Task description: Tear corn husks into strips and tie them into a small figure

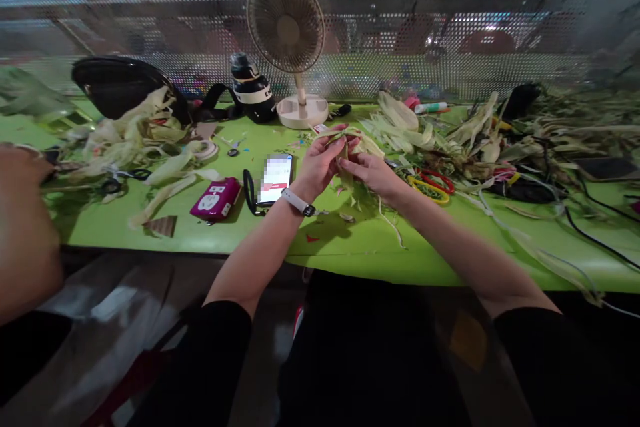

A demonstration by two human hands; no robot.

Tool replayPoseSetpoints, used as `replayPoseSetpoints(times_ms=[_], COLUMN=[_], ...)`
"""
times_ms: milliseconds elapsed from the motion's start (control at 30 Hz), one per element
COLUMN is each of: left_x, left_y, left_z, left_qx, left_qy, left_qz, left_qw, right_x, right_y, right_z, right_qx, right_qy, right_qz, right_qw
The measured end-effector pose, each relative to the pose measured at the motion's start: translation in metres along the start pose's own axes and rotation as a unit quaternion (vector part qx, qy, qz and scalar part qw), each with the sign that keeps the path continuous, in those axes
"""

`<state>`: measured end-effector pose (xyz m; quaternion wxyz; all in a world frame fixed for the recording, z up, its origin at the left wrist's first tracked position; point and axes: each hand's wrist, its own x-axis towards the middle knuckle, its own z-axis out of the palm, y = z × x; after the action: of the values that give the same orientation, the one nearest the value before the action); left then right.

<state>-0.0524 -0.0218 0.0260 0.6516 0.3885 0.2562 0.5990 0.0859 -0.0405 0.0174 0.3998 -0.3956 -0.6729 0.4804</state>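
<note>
Both hands meet above the green table (pixel 250 240), around a bunch of pale green corn husk (pixel 346 177). My left hand (pixel 323 159), with a watch (pixel 299 203) on its wrist, pinches the upper part of the husk. Lower down, my right hand (pixel 370 172) grips the same husk between thumb and fingers. Strips of the husk hang beneath the hands, and a thin strand trails onto the table. A phone (pixel 275 179) with a lit screen lies left of my left wrist. Scissors with red and yellow handles (pixel 429 193) lie beside my right forearm.
A fan (pixel 287 27) and a black bottle (pixel 253 90) stand at the back before a perforated metal screen. Loose husks (pixel 500 140) pile up on the right, near cables. A purple pouch (pixel 216 200) and a black bag (pixel 130 87) are leftward. Another person's arm (pixel 25 233) reaches in far left.
</note>
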Motion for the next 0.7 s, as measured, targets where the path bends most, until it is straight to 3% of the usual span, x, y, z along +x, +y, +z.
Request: replayPoseSetpoints(times_ms=[67,133,200,267,333,433,567,700], left_x=[0.003,0.006,0.01,0.011,0.011,0.008,0.006,0.005], left_y=[-0.002,-0.004,-0.006,-0.007,-0.007,-0.006,-0.008,-0.009], left_z=[-0.003,-0.008,-0.013,-0.015,-0.017,-0.017,-0.017,-0.015], left_qx=[0.01,0.031,0.064,0.109,0.169,0.269,0.32,0.265], left_qy=[-0.001,0.001,0.01,0.02,0.022,0.033,0.038,0.027], left_qz=[0.005,0.012,0.015,0.022,0.039,0.087,0.106,0.066], left_qw=[1.0,0.999,0.998,0.994,0.985,0.959,0.941,0.962], right_x=[0.002,0.002,0.0,-0.002,-0.006,-0.012,-0.02,-0.022], right_y=[0.003,0.002,-0.002,-0.009,-0.017,-0.028,-0.038,-0.038], right_z=[0.001,-0.002,-0.005,-0.009,-0.01,-0.008,-0.002,0.0], right_qx=[0.12,0.121,0.016,-0.145,-0.305,-0.475,-0.573,-0.614], right_qy=[-0.033,-0.03,0.009,0.054,0.065,0.024,-0.015,-0.017], right_qz=[0.059,0.074,0.031,-0.024,-0.043,0.0,0.014,-0.001], right_qw=[0.99,0.989,0.999,0.988,0.949,0.88,0.82,0.789])
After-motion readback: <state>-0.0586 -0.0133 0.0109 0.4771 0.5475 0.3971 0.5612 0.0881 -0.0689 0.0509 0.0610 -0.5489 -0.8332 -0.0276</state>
